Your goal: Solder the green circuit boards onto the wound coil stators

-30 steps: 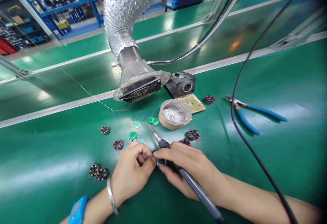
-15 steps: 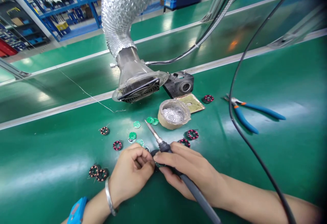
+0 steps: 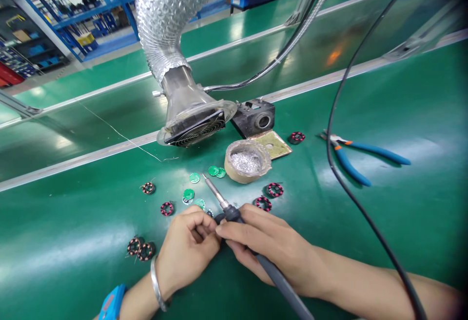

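My right hand (image 3: 274, 247) is closed around a soldering iron (image 3: 221, 198), its bare metal tip pointing up and left, away from me. My left hand (image 3: 192, 242) is closed in a pinch, its fingertips meeting those of my right hand. Between them a small dark round part (image 3: 219, 218) peeks out, mostly covered by fingers. Just beyond my hands lie several small green circuit discs (image 3: 188, 194). Wire-wound ring coils are scattered around: a red-and-black ring coil (image 3: 167, 208), another red one (image 3: 274, 190) on the right, and a pair of copper ring coils (image 3: 146, 251) by my left wrist.
A round tub (image 3: 247, 161) of silvery bits stands ahead, beside a yellowish sponge pad (image 3: 274, 144) and a black iron stand (image 3: 258, 118). Over the bench hangs a fume extractor hood (image 3: 195, 125). Blue-handled pliers (image 3: 353, 164) lie right; a black cable (image 3: 331, 149) crosses there.
My right fingers have shifted slightly left, covering more of the dark part. The soldering iron has moved a little left and down with them. The whole view has shifted slightly.
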{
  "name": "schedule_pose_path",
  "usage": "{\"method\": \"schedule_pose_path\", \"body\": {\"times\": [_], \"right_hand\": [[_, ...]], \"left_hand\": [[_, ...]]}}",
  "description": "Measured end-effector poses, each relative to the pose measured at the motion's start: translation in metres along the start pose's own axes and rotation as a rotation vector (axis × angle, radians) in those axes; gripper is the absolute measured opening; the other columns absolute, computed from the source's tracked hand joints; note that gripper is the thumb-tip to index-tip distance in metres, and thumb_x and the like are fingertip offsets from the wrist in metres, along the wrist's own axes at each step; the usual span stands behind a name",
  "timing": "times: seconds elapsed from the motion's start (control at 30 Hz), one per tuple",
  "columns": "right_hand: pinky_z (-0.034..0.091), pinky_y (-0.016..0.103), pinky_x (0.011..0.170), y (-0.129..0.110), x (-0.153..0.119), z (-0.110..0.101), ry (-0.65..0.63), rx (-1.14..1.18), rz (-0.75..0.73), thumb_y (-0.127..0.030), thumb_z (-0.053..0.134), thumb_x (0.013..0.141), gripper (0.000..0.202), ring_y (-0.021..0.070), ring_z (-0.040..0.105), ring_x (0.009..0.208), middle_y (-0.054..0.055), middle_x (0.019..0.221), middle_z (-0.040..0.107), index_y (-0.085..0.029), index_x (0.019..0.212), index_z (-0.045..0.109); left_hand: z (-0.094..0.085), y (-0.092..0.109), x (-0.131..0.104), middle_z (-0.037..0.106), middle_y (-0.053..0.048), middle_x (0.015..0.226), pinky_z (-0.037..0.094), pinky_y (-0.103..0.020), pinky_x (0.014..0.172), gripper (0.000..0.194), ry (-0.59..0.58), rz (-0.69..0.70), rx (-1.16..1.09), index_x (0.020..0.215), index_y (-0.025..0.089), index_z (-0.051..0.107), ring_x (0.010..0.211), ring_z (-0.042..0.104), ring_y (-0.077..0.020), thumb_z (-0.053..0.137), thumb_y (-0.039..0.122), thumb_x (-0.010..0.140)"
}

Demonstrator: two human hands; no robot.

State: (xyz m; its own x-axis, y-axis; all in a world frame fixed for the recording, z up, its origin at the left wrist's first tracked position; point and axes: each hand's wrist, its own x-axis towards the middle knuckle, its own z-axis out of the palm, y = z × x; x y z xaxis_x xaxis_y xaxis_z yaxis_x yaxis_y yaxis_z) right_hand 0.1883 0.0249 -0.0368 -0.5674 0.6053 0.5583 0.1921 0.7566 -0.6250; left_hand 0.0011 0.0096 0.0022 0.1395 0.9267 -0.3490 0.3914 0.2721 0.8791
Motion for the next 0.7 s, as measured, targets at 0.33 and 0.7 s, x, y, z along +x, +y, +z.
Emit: {"method": "schedule_pose_path", "body": {"times": [0.33,0.7], "right_hand": [[0.050,0.027,0.070,0.002,0.014,-0.009,0.024,0.113,0.104,-0.003,0.053,0.078,0.041,0.0143,0.054,0.072,0.002,0.081,0.061,-0.018,0.116,0.053],[0.054,0.023,0.073,0.009,0.013,-0.017,0.003,0.155,0.231,-0.008,0.055,0.083,0.030,0.0127,0.064,0.078,0.003,0.093,0.067,-0.021,0.111,0.055]], "left_hand": [[-0.003,-0.009,-0.001,0.051,0.000,0.077,0.042,-0.020,0.051,0.002,0.028,0.040,0.082,0.076,0.016,0.057,0.056,0.049,-0.0084,0.056,0.016,0.077],[-0.006,-0.012,0.002,0.052,-0.002,0.084,0.045,-0.019,0.048,0.010,-0.034,0.091,0.109,0.089,0.019,0.065,0.058,0.050,-0.0079,0.058,0.024,0.084]]}}
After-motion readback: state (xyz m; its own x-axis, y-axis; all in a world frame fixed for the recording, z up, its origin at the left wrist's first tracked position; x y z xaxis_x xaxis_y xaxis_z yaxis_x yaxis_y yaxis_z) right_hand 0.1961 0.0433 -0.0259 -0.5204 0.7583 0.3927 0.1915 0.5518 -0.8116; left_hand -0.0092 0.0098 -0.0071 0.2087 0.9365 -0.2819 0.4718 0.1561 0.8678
